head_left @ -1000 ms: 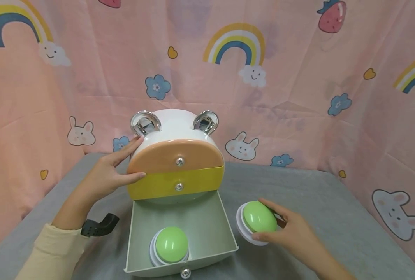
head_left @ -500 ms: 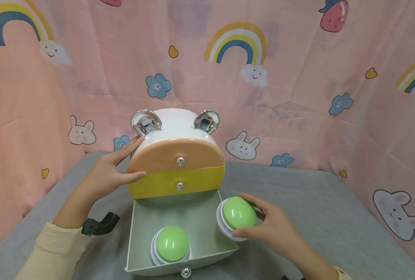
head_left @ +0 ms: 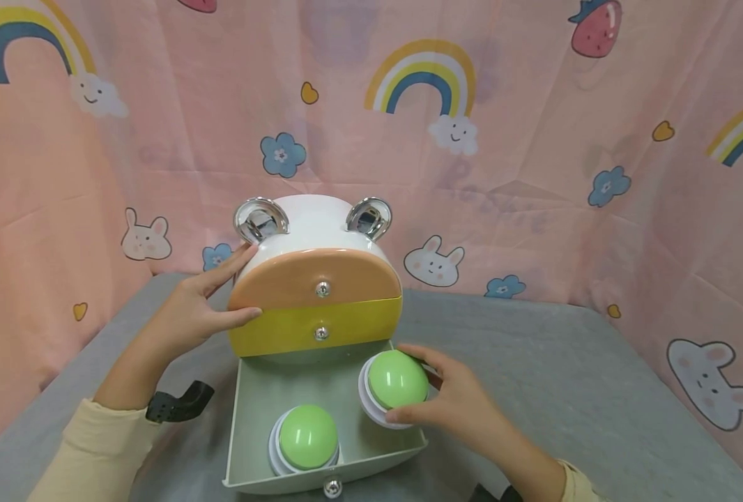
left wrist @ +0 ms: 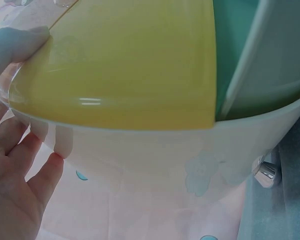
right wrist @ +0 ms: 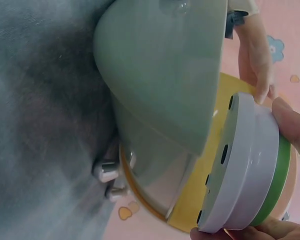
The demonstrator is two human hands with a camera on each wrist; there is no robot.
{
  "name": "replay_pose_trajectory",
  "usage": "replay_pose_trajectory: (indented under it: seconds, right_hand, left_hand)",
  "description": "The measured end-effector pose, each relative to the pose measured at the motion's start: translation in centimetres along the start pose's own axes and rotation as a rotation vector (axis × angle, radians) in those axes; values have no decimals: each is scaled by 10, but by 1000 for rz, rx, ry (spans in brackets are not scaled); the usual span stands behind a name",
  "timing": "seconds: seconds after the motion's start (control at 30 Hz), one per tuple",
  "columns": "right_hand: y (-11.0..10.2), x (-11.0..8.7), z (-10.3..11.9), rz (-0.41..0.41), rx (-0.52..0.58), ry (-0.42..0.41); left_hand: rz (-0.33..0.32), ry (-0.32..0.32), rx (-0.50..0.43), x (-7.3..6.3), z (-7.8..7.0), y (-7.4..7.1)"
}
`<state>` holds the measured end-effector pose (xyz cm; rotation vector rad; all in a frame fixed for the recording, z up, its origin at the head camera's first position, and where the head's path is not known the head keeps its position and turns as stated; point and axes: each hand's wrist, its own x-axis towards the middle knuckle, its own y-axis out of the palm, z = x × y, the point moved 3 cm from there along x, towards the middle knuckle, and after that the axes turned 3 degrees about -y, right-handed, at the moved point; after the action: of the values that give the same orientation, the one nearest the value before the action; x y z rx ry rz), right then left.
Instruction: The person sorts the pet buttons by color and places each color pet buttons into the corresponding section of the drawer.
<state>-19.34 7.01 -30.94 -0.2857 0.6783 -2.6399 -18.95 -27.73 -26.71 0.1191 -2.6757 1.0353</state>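
A small drawer cabinet (head_left: pixel 313 222) has a white rounded top, silver ears, and orange and yellow drawer fronts. Its pale green bottom drawer (head_left: pixel 271 387) is pulled out. My left hand (head_left: pixel 183 317) rests against the cabinet's left side, fingers on the side wall and thumb (left wrist: pixel 25 42) at the front edge. Over the drawer's right side, my right hand (head_left: pixel 462 404) holds a round push button (head_left: pixel 399 380) with a green dome and white base, tilted. Black marks show beneath its base (right wrist: pixel 240 170). A matching push button (head_left: pixel 309 438) sits at the drawer's front.
The grey tabletop (head_left: pixel 566 376) extends around the cabinet. A pink printed cloth (head_left: pixel 522 195) hangs behind and on both sides. The drawer's front carries a silver knob (head_left: pixel 332 488), and silver feet (right wrist: pixel 107 171) show under the cabinet.
My right hand has carried its push button leftward, from beside the drawer to above the drawer's right part. The left hand, cabinet and other push button stay in place.
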Motion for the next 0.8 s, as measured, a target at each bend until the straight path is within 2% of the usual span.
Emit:
replay_pose_trajectory:
  seconds: [0.2,0.8]
  right_hand:
    - [10,7,2,-4,-5,14]
    - [34,15,2,76,-29,15]
  left_hand:
    - [0,-4,-4,1,1,0]
    - [-1,-2,5,0,1,0]
